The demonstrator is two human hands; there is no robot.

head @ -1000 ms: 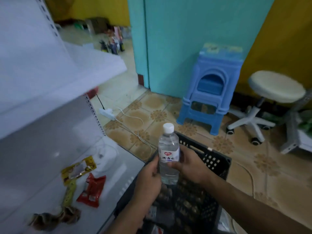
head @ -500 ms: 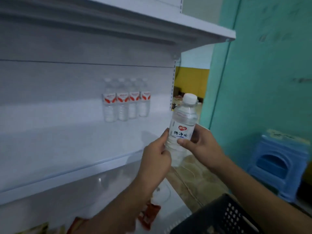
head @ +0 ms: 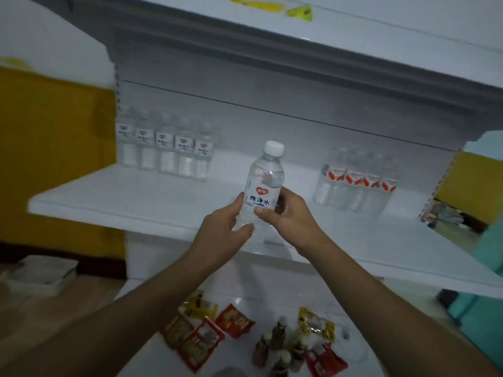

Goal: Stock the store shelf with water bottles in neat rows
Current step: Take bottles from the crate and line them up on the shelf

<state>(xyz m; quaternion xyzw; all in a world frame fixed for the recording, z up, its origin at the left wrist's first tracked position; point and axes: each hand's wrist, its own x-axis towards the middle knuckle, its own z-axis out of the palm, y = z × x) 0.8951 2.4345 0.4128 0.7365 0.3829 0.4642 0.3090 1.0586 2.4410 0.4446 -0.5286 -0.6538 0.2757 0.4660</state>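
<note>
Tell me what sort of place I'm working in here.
Probably a small shop: white retail shelving holds two rows of bottles, snack packets lie on the shelf below, and both hands hold a bottle.

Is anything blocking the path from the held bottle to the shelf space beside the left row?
Nothing visible does. The water bottle, held by the left hand and right hand, faces bare shelf between the left row and the red-labelled row.
</note>
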